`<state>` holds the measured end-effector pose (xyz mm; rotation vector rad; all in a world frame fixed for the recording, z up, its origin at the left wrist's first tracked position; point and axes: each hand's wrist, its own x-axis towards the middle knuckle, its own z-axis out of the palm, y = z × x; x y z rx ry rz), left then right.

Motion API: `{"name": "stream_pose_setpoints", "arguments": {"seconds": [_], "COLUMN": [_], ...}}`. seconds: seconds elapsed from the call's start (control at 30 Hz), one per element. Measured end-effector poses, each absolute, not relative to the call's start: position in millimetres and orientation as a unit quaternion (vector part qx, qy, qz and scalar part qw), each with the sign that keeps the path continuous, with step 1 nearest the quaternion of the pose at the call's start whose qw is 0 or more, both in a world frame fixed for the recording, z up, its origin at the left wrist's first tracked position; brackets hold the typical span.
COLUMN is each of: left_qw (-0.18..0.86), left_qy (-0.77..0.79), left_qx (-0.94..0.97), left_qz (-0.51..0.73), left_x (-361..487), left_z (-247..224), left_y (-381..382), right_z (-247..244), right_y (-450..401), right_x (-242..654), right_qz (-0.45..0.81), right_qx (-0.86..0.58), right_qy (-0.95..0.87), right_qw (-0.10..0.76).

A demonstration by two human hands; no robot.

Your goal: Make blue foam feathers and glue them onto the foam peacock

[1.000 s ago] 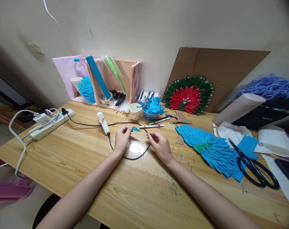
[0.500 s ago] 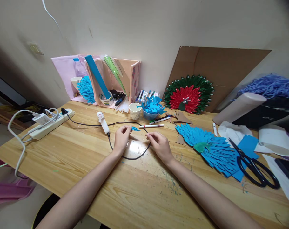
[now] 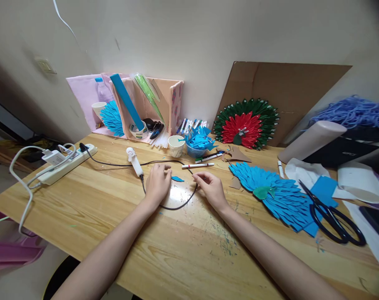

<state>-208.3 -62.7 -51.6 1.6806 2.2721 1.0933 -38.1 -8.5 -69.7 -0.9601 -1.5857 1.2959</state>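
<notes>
Pressed together at thumb and forefinger: right hand (image 3: 212, 191); left hand (image 3: 158, 181), grip unclear, beside blue leaf-shaped cutout (image 3: 177, 179).

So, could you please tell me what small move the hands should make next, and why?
Perhaps the left hand should pinch the blue paper petal: it appears to lie on the table close beside that hand, while the right hand's thumb and forefinger are already drawn together.
</notes>
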Motion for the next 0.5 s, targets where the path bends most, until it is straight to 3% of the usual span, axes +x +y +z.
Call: {"name": "stream_pose_setpoints", "arguments": {"seconds": [0.23, 0.5], "left_qw": [0.116, 0.149], "left_qy": [0.591, 0.582], "left_qx": [0.682, 0.671], "left_qz": [0.414, 0.436], "left_x": [-186.0, -180.4], "left_z": [-36.5, -40.1], "left_y": [-71.3, -74.4], "right_z": [-67.0, -66.2], "right_y": [-8.8, -10.1], "right_x": [-36.5, -36.3], "right_qz": [0.539, 0.528], "right_qx": [-0.356, -0.348], "right_qy": [-0.643, -0.666], "right_qw": [0.411, 0.396]}}
